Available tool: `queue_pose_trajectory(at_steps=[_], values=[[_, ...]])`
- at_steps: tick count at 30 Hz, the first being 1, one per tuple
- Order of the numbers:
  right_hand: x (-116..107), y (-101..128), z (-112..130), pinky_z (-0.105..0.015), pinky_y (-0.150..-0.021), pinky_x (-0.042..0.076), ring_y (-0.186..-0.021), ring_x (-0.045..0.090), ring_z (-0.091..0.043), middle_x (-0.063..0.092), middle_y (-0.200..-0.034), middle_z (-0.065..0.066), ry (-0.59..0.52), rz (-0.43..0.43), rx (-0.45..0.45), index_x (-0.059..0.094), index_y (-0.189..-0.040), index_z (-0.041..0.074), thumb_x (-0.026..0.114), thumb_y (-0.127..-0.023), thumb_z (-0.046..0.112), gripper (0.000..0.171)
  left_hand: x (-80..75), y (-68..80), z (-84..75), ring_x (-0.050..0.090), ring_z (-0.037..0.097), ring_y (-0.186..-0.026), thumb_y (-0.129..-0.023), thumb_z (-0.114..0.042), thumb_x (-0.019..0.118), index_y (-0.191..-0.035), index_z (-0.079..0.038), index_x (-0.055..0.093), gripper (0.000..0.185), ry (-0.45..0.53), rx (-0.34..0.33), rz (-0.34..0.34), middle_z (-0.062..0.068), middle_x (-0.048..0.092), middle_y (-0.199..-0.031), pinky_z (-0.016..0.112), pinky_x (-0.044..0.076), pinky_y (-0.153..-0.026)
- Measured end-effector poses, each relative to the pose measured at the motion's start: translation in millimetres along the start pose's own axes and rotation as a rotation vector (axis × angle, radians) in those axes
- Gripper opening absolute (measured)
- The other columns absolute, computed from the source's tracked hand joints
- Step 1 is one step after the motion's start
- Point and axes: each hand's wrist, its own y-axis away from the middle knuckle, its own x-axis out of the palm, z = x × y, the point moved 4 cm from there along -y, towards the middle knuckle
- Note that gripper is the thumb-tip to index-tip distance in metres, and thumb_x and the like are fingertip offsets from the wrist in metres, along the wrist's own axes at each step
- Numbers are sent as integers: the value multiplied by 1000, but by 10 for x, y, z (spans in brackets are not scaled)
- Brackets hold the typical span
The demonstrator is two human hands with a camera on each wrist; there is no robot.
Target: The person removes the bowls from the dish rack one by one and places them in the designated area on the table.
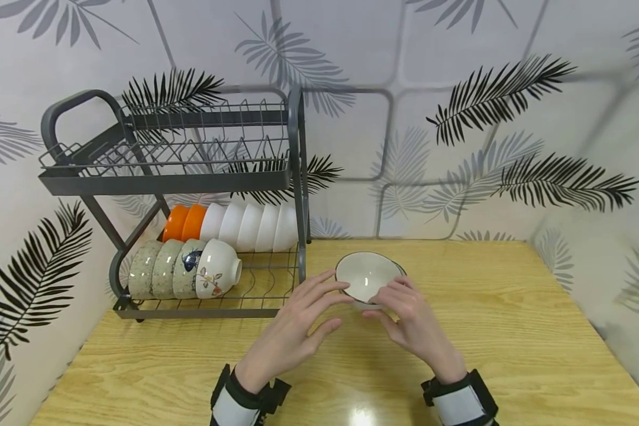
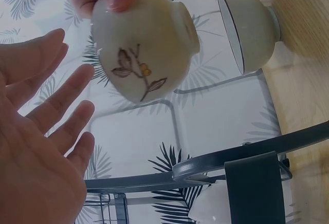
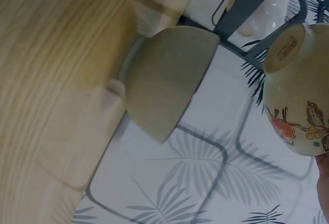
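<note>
My right hand (image 1: 415,319) pinches the near right rim of a white bowl (image 1: 364,275) between thumb and fingers. The bowl is held up over the table, its mouth tipped toward me. A printed flower sprig shows on its outer wall (image 2: 139,64) in the left wrist view. On the other side, my left hand (image 1: 298,322) has its fingers spread and nearly straight, fingertips close to the rim and holding nothing. A second, plain pale bowl (image 3: 169,80) with a dark rim line stands upright on the table behind the held one, mostly hidden in the head view.
A dark two-tier dish rack (image 1: 165,183) stands at left. Its lower tier holds a row of speckled bowls (image 1: 162,269) ending in a flowered bowl (image 1: 215,272), with orange bowls (image 1: 183,223) and white bowls (image 1: 250,228) behind. The wooden table (image 1: 500,331) meets a leaf-patterned backdrop.
</note>
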Motion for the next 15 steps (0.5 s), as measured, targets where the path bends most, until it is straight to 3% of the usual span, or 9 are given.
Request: queue_pose_trajectory(at_steps=[8,11,15], values=[[62,122,-166,-47,-86,48,-71,65,-18,73,-72,-1,94,-12,94,68,-78,11,53,-97,43,40,-5,6,4,38,27,-149,-95,-14,68,-129,-14,64,33,17,-17,5,5,59,-144,50,30,-124],[93,167,-211,-51,-90,47,-73,67,-20,73,-71,-3,132,-9,135,70,-78,10,67,-91,33,27,-10,8,3,40,29,-148,-95,-16,68,-127,-14,64,33,-3,-8,-2,5,59,-144,51,31,-124],[132,219,-267,-54,-93,47,-75,69,-24,75,-71,-5,176,-7,208,74,-79,8,83,-74,14,12,-18,10,1,40,29,-148,-95,-16,68,-127,-15,64,32,-21,-1,-13,4,59,-143,51,31,-123]])
